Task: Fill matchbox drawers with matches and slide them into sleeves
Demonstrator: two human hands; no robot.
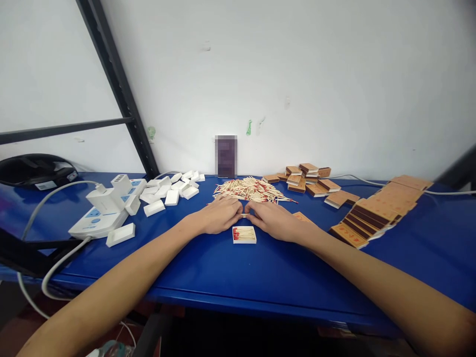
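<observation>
My left hand [222, 214] and my right hand [274, 221] meet over the table, fingertips pinched around the two ends of a few matches [244, 215]. How many matches they hold is too small to tell. Just below the fingers lies a white matchbox tray [244, 241], partly filled with matches whose red heads point left. Behind both hands spreads a large loose pile of red-headed matches [249, 188]. Part of a brown matchbox sleeve [303, 216] shows behind my right forearm.
Several white trays [171, 198] lie at the back left, near a white power strip [97, 221] with cables. Brown matchboxes [296, 184] are heaped at the back right. Flat sleeves [385, 206] overlap in a row on the right. A dark pixelated rectangle [226, 156] stands against the wall.
</observation>
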